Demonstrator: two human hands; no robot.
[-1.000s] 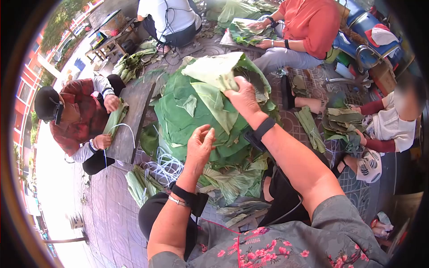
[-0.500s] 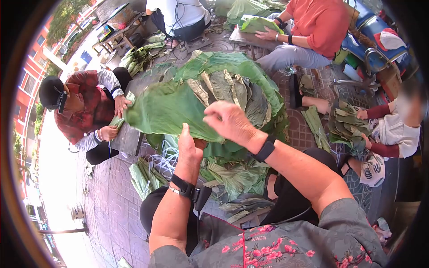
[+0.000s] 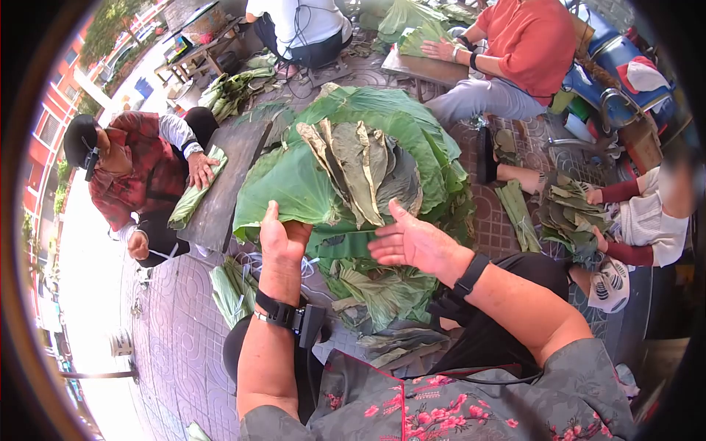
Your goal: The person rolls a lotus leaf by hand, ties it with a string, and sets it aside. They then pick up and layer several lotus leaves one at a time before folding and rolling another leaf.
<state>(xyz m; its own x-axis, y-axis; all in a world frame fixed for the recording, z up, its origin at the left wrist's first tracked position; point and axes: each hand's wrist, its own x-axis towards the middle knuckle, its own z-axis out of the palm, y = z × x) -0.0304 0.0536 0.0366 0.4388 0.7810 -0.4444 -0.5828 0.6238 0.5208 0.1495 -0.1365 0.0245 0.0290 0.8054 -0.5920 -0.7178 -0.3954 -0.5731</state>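
My left hand (image 3: 281, 241) is at the near edge of a large green leaf (image 3: 283, 192), its thumb on top and its fingers partly hidden at the leaf's rim. My right hand (image 3: 423, 246) is open, palm turned inward and fingers stretched out, beside the near end of a bundle of folded, dry grey-brown leaves (image 3: 364, 165). That bundle lies on top of the green leaf, over a broad heap of more green leaves (image 3: 434, 140).
On the left a person presses a folded leaf bundle (image 3: 197, 192) at a wooden board (image 3: 234, 180). Another person works at a board (image 3: 434, 71) at the top. At right, someone holds dry leaves (image 3: 573, 209). A tied bundle (image 3: 518, 215) lies on the paving.
The green leaf has come down flat on the heap, under the dry bundle's left side. My right hand has opened and moved lower right; my left hand has shifted left.
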